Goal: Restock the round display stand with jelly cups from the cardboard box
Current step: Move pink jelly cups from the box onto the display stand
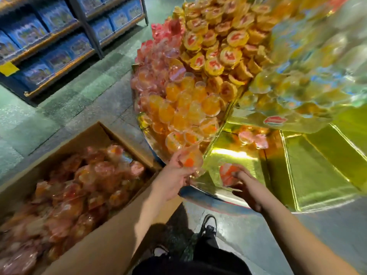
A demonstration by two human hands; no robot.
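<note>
Two hands each hold a jelly cup: left hand [174,175] beside the orange pile, right hand [243,184] nearer the bare gold section [234,155].

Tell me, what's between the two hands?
In the head view, only bare shiny gold stand floor lies between the left hand, holding an orange jelly cup, and the right hand, gripping a pink jelly cup.

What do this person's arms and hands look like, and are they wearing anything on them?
Both forearms are bare, with no sleeves in view. The left hand and right hand wear no gloves, and no watch, ring or bracelet shows. Lower down are dark trousers and a black shoe.
</note>
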